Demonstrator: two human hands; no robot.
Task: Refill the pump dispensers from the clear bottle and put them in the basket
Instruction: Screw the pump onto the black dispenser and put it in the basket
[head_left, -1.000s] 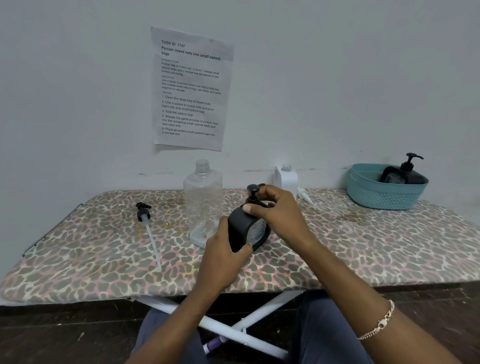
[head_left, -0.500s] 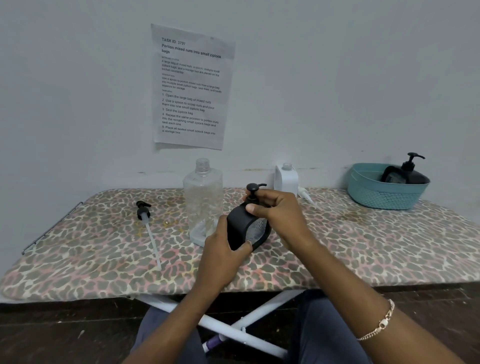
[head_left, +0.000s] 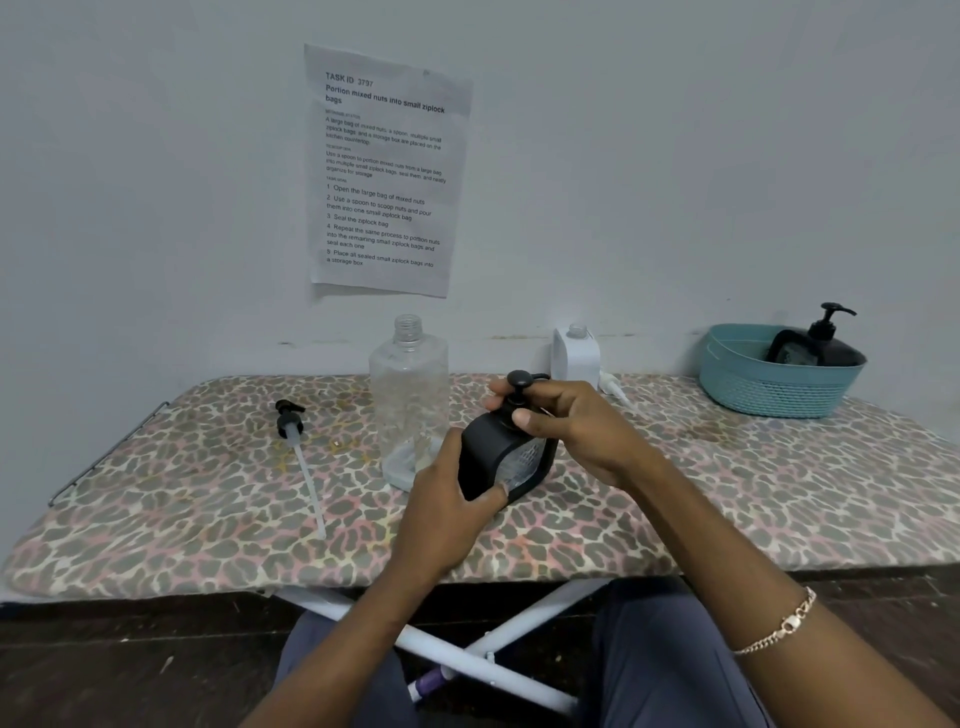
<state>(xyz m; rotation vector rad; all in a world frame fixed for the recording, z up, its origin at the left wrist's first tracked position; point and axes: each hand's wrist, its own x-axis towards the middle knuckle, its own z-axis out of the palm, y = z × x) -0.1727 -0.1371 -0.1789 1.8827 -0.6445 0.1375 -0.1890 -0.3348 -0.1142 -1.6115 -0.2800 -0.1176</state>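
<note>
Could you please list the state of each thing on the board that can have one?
Black dispenser: tilted, held by left hand, right hand at its pump.
Clear bottle: upright, uncapped, nearly empty.
White bottle: upright, pump off.
Loose pump: lying flat.
Basket: holds one black dispenser, pump on.

Black dispenser (head_left: 498, 457) tilted in front of the clear bottle (head_left: 409, 400), left hand (head_left: 447, 514) gripping its body, right hand (head_left: 571, 426) on its pump collar, loose pump (head_left: 296, 441) left of the bottle, teal basket (head_left: 769, 384) far right holding another dispenser (head_left: 815, 348)
</note>
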